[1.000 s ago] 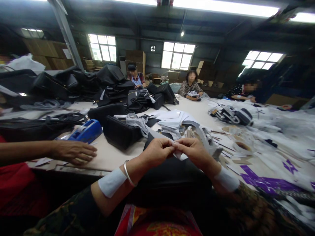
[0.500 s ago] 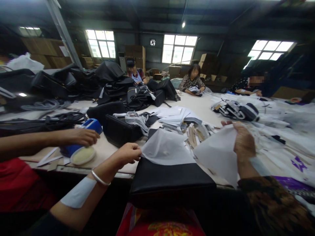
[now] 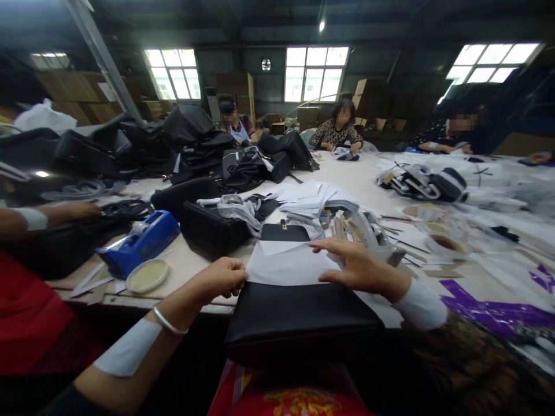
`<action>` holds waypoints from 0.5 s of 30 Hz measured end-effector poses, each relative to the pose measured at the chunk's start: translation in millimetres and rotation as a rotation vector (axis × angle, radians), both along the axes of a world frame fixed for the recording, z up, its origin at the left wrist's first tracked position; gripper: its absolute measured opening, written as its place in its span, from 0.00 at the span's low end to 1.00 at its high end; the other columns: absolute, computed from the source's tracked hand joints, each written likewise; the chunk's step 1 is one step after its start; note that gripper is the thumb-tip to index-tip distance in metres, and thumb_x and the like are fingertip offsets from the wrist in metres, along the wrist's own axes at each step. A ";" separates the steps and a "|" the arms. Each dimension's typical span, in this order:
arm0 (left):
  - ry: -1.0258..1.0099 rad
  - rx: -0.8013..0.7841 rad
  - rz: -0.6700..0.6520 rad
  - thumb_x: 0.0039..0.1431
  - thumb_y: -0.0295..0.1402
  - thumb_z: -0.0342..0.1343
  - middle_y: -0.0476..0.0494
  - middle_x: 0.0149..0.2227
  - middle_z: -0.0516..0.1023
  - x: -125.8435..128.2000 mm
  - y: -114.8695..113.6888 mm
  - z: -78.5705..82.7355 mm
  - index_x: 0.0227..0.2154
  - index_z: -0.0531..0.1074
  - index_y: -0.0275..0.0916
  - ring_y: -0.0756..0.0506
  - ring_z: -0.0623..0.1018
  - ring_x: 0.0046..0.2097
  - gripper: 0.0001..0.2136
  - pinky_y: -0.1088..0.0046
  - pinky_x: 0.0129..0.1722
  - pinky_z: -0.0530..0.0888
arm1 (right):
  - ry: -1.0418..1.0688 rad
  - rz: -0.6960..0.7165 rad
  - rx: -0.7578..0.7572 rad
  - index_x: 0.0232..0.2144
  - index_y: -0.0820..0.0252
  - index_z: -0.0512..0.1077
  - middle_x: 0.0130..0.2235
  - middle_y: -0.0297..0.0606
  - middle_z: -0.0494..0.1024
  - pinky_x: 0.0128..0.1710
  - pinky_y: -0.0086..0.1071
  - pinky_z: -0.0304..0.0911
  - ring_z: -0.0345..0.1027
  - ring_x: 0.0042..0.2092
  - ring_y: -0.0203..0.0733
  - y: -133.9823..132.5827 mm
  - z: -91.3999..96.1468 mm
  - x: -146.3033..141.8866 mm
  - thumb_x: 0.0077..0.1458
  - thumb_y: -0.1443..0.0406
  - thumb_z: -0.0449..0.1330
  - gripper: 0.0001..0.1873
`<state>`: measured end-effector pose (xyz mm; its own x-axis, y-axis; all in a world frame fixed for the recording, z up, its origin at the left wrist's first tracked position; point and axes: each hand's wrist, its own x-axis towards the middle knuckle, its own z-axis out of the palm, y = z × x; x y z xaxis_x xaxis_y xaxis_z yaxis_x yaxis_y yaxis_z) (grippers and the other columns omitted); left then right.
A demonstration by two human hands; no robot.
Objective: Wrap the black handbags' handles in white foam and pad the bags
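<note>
A black leather-like bag (image 3: 303, 315) lies at the table's front edge, directly before me, with a gold-marked black flap (image 3: 285, 232) at its far end. Across its upper part is a thin white sheet (image 3: 286, 267). My left hand (image 3: 226, 276) is closed, pinching the sheet's left edge between thumb and fingers. At the sheet's right side, my right hand (image 3: 362, 264) is open, thumb and fingers apart, close to or touching the paper. Another white sheet (image 3: 381, 311) shows below my right wrist, partly hidden by it. White patches cover both forearms.
Left of the bag are a blue tape dispenser (image 3: 141, 242), a round dish (image 3: 148, 275) and a black bag (image 3: 212, 228). A co-worker's arm (image 3: 60, 212) reaches in at left. Beyond lie stacked papers (image 3: 318, 196); purple plastic (image 3: 489, 309) is at right.
My right hand has come left from beyond the bag and let go of the white sheet it held. The co-worker's arm has drawn back from the tape dispenser toward the black straps.
</note>
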<state>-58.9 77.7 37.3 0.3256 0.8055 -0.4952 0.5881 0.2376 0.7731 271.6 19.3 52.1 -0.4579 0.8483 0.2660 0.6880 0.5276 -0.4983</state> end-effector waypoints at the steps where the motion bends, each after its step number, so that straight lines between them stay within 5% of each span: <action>1: 0.004 0.003 -0.011 0.42 0.33 0.53 0.52 0.19 0.68 0.3 1.0 0.0 0.21 0.64 0.38 0.52 0.68 0.21 0.05 0.79 0.18 0.59 | -0.058 -0.013 0.000 0.58 0.56 0.67 0.51 0.45 0.76 0.53 0.42 0.65 0.71 0.51 0.50 7.8 -4.1 0.3 0.51 0.56 0.67 0.33; 5: 0.046 -0.003 -0.075 0.43 0.33 0.53 0.54 0.17 0.66 0.7 3.1 -1.7 0.21 0.63 0.39 0.52 0.65 0.19 0.04 0.78 0.19 0.59 | -0.290 -0.043 -0.002 0.54 0.58 0.73 0.51 0.47 0.76 0.51 0.41 0.65 0.72 0.49 0.52 39.6 -16.6 -2.0 0.56 0.59 0.63 0.23; 9: 0.185 0.039 -0.269 0.47 0.35 0.54 0.51 0.18 0.69 -6.8 6.8 9.7 0.21 0.66 0.39 0.49 0.69 0.21 0.06 0.75 0.22 0.63 | -0.397 0.077 -0.111 0.53 0.56 0.75 0.52 0.45 0.76 0.50 0.38 0.64 0.73 0.49 0.51 60.4 -23.2 -15.7 0.58 0.58 0.61 0.22; 11: 0.307 0.221 -0.330 0.49 0.39 0.57 0.48 0.22 0.75 -11.0 13.1 27.2 0.23 0.71 0.39 0.46 0.74 0.26 0.09 0.74 0.27 0.66 | -0.437 0.127 -0.164 0.54 0.54 0.75 0.53 0.43 0.77 0.48 0.36 0.65 0.73 0.49 0.51 64.5 -27.1 -22.8 0.58 0.56 0.60 0.22; 15: 0.364 0.718 -0.252 0.52 0.45 0.60 0.41 0.36 0.80 7.1 33.6 68.3 0.34 0.78 0.40 0.39 0.77 0.40 0.15 0.70 0.39 0.69 | -0.464 0.180 -0.173 0.52 0.50 0.76 0.53 0.41 0.77 0.45 0.35 0.65 0.74 0.48 0.49 63.9 -34.1 -32.1 0.60 0.57 0.57 0.20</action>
